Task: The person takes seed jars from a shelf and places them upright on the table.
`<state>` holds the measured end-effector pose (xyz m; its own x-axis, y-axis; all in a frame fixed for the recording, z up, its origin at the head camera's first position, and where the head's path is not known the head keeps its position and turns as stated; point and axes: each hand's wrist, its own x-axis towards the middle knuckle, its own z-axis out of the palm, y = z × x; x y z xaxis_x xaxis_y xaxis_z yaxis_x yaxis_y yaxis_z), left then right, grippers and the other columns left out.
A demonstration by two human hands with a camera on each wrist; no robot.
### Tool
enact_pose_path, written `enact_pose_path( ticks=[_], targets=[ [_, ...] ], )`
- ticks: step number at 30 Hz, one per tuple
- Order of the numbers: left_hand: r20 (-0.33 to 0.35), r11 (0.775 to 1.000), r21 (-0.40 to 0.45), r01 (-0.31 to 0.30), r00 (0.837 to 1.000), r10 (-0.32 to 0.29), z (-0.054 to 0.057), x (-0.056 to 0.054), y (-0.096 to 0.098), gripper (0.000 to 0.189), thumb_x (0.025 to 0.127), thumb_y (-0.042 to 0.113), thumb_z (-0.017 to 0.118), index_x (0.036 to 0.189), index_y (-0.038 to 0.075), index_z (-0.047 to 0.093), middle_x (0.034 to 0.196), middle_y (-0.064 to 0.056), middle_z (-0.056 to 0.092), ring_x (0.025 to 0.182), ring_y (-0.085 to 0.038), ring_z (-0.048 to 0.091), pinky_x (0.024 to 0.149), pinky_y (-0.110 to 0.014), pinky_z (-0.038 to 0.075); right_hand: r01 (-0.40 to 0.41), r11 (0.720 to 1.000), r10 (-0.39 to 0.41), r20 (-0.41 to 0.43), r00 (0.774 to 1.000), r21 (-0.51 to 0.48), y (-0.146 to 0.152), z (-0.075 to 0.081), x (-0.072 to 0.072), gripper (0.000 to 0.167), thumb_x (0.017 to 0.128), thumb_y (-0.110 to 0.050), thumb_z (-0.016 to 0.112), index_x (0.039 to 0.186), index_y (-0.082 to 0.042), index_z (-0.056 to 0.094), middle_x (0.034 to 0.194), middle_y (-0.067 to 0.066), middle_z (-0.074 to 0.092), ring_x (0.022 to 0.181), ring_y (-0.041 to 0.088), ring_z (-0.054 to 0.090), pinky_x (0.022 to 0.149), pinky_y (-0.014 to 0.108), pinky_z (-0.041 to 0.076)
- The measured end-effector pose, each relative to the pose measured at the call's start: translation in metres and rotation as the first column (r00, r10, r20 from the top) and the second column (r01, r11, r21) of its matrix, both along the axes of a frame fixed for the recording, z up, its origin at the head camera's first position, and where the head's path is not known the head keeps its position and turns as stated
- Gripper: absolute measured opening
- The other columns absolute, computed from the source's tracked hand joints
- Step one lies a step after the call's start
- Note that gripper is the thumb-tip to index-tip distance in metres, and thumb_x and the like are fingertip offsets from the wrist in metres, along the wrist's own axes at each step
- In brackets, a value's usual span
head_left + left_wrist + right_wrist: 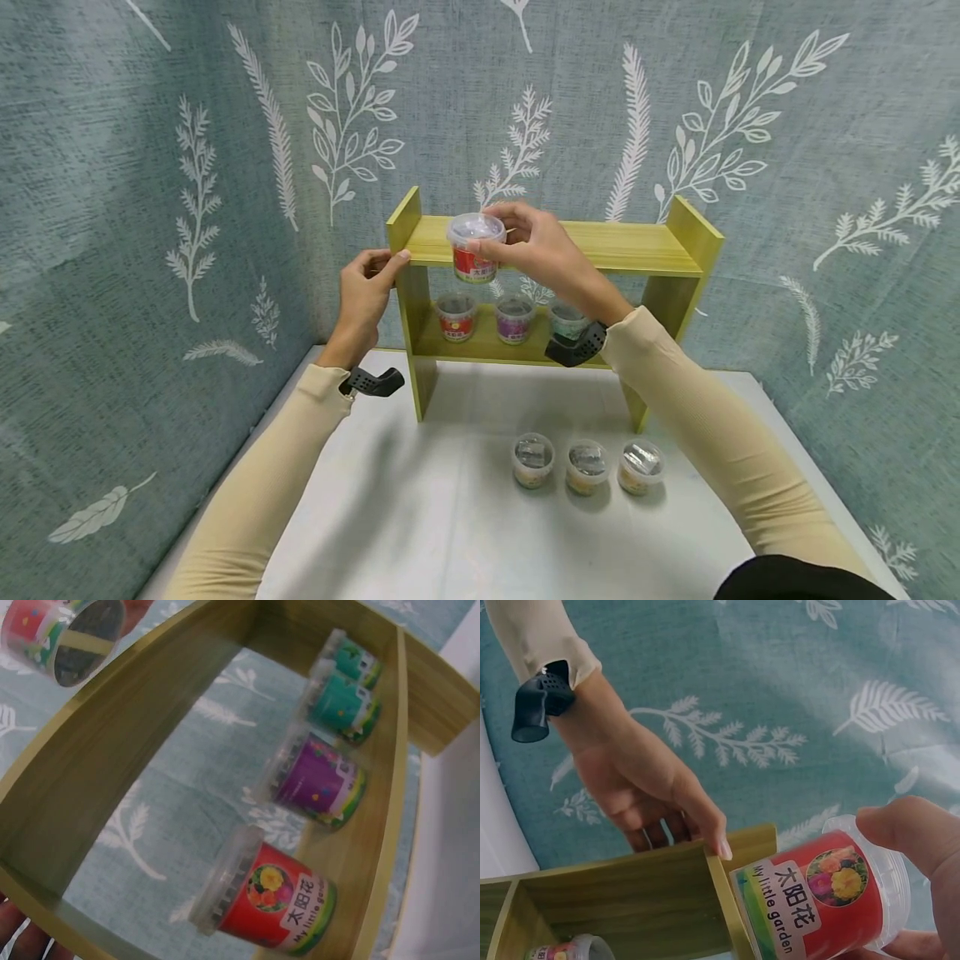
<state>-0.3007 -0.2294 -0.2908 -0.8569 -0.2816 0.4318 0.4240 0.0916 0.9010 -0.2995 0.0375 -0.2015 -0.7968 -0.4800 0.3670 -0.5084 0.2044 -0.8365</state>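
Observation:
In the head view, my right hand (543,250) holds a clear lidded seed tub (476,263) with a red label by its lid rim, in front of the top board near its left end. The right wrist view shows the label's flower picture and "My little garden". My left hand (363,292) grips the upper left side panel of the yellow-green wooden shelf (600,243), thumb on the front edge and fingers behind. On the lower board stand a red tub (281,900), a purple tub (319,780) and two teal tubs (345,705), plainest in the left wrist view.
Three more lidded tubs stand in a row on the white table (450,517), front right of the shelf: a left one (532,475), a middle one (586,479) and a right one (639,479). A leaf-patterned curtain (465,100) hangs behind and at both sides.

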Motion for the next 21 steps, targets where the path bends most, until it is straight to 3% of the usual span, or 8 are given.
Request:
enact_pose_path(
  ticks=[7,21],
  targets=[
    [0.002,1.000,-0.002,-0.003,1.000,0.003,0.000,0.000,0.000,0.039,0.095,0.036,0.076,0.117,0.006,0.067,0.102,0.001,0.062,0.093,-0.014,0.058,0.086,-0.030,0.050,-0.016,1.000,0.016,-0.029,0.999,0.010,0.004,-0.004,0.005,0.060,0.091,-0.038,0.080,0.140,-0.014,0.057,0.125,0.001,0.066,0.106,0.022,0.064,0.090,0.040,0.054],
    [0.006,1.000,-0.005,-0.009,1.000,0.009,0.000,0.000,0.000,0.037,0.095,0.036,0.076,0.116,0.006,0.067,0.100,0.001,0.062,0.092,-0.014,0.057,0.084,-0.029,0.051,-0.044,0.999,0.044,0.016,0.999,0.000,0.008,-0.016,0.013,0.061,0.090,-0.030,0.081,0.142,-0.011,0.056,0.123,0.006,0.066,0.108,0.022,0.064,0.092,0.044,0.053]
  ],
)
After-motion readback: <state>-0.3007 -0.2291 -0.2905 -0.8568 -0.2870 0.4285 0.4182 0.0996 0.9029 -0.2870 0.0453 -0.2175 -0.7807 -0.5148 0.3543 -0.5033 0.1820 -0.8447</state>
